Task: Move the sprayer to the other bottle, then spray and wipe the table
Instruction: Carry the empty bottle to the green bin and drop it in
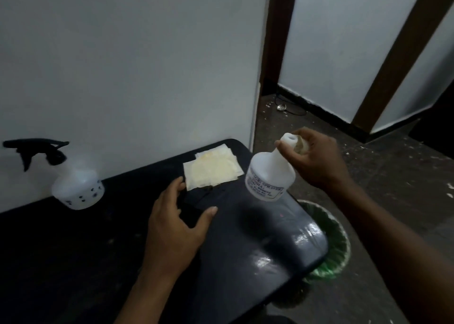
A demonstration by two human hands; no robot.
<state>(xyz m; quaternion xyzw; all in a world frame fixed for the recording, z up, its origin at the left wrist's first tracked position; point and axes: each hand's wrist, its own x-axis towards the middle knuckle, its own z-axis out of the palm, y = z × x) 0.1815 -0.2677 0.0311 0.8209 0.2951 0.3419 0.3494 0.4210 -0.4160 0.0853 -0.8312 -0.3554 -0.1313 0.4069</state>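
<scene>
My right hand (317, 161) holds a white bottle (269, 173) by its neck, tilted above the right end of the table; its mouth is uncovered and its label faces me. A second translucent bottle (78, 188) stands at the far left by the wall, with the black trigger sprayer (36, 151) fitted on top. My left hand (177, 228) hovers over the dark table (73, 262) with fingers spread, its fingertips close to a pale folded cloth (212, 171) near the wall.
A white wall runs along the table's far edge. Beyond the table's right end lies a speckled floor, with a green-lined bin (329, 245) below the corner. A brown door frame (277, 33) stands behind.
</scene>
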